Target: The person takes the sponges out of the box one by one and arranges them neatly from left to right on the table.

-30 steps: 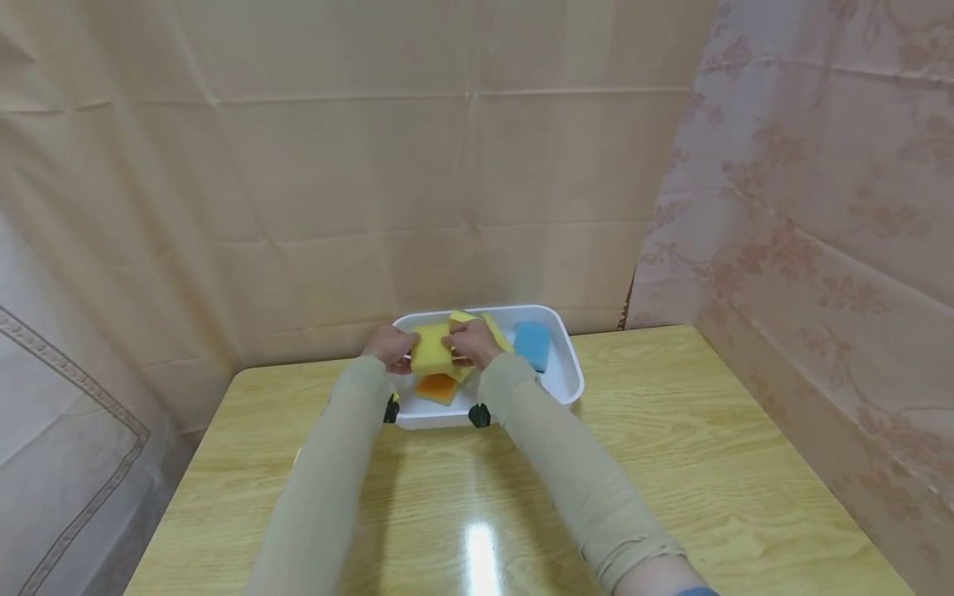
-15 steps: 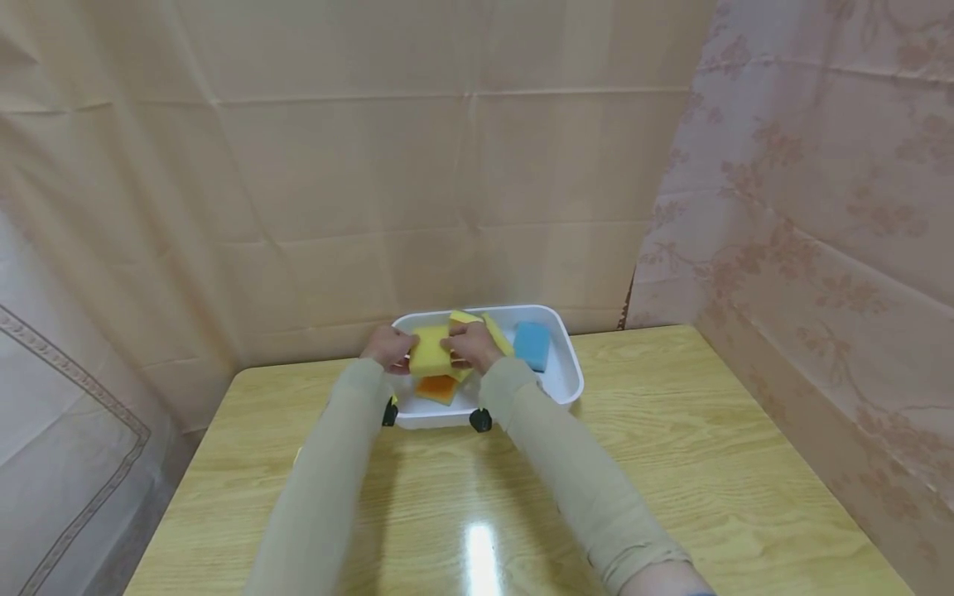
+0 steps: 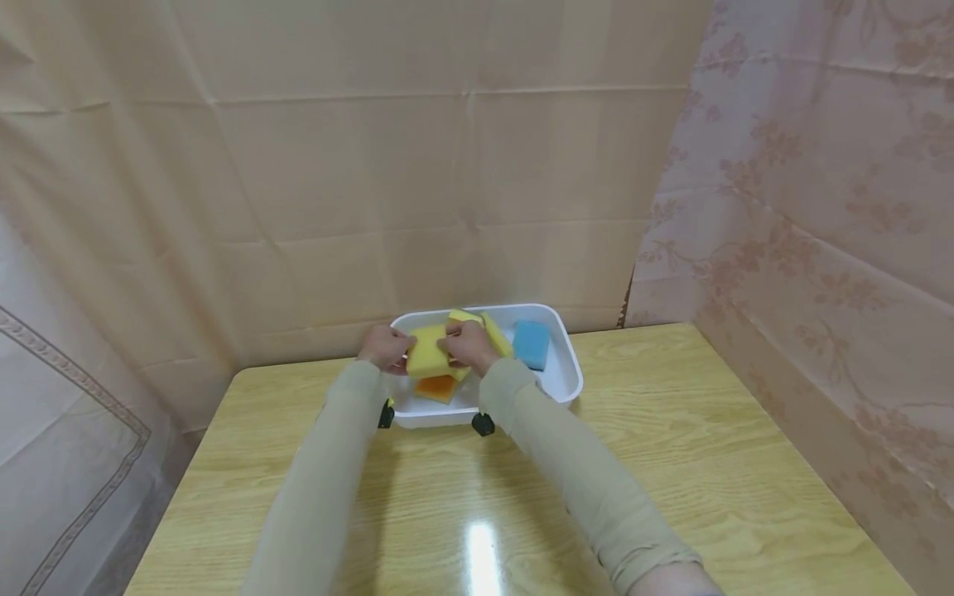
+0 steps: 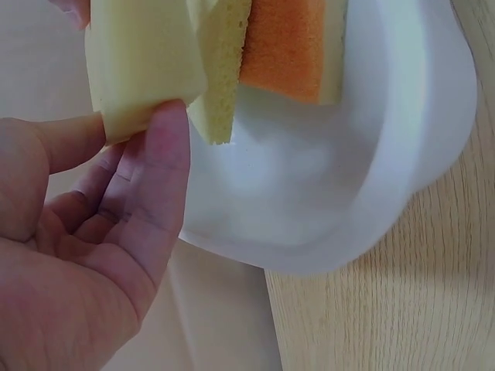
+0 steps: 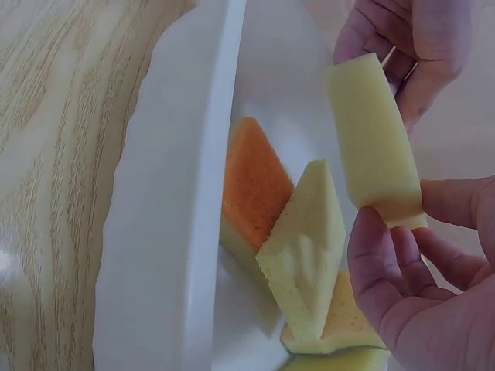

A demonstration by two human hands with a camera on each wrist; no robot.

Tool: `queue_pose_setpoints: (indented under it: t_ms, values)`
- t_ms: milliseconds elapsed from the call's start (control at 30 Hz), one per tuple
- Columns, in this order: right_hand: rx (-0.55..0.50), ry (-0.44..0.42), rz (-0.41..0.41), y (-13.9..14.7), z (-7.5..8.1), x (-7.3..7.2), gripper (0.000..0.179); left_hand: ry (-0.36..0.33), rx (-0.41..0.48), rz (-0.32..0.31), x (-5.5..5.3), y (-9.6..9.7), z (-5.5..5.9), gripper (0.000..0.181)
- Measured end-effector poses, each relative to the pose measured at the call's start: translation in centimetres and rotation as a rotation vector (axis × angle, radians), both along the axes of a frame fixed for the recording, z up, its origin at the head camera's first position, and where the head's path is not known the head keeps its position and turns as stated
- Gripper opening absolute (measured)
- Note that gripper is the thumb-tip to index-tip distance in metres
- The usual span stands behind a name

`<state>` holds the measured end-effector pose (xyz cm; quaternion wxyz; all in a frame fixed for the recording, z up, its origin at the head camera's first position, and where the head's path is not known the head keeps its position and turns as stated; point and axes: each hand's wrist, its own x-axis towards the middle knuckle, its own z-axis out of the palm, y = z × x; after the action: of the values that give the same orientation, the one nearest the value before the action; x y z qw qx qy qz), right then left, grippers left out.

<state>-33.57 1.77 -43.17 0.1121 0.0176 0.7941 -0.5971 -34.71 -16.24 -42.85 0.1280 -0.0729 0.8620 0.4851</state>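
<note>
Above the left part of a white tray [image 3: 570, 372], both hands hold one yellow sponge [image 3: 428, 352] between them. My left hand [image 3: 384, 347] pinches its left end between thumb and fingers. At the opposite end, my right hand [image 3: 471, 344] grips it with thumb and fingertips, as the right wrist view shows. Under it in the tray lie an orange-faced sponge [image 5: 257, 185] and a pale yellow sponge [image 5: 308, 247] leaning over it. More yellow sponges [image 3: 497, 334] sit behind the right hand, partly hidden by it.
A blue sponge [image 3: 531, 345] lies at the tray's right end. The tray stands at the back edge of a wooden table [image 3: 671, 439], against a beige curtain [image 3: 335, 182]. A floral cloth [image 3: 820, 248] hangs along the right side.
Both hands and the held sponge have shifted very slightly left, and the sponge has tilted a little. The tray and the other sponges stay in place.
</note>
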Motion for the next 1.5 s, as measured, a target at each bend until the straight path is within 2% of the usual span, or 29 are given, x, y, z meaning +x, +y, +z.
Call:
queue_pose_setpoints:
  t_ms: [100,400,667,867,1067,1200,1500]
  values:
    - [0.001,-0.006,-0.002,-0.1,0.0,0.3,0.043,0.003,0.006,-0.015,0.2,-0.1,0.0,0.033]
    - [-0.082,-0.04,0.011,0.2,-0.2,0.7,0.042,0.017,0.012,-0.035,0.5,-0.6,0.1,0.036]
    - [-0.099,-0.042,0.023,0.5,0.6,1.2,0.04,0.047,0.023,-0.029,1.1,-0.7,0.5,0.038]
    - [-0.124,-0.041,0.015,0.6,1.3,1.7,0.039,0.126,0.049,-0.026,2.2,-0.4,0.8,0.035]
    - [-0.153,-0.035,0.016,0.6,1.2,2.0,0.039,0.208,0.067,-0.012,3.0,-0.6,0.7,0.026]
    - [-0.183,-0.019,0.018,0.4,1.1,2.3,0.039,0.238,0.052,-0.005,3.6,-0.7,0.6,0.026]
    - [-0.215,0.035,0.01,0.1,1.0,3.7,0.037,0.317,0.094,0.027,5.1,-0.7,0.4,0.026]
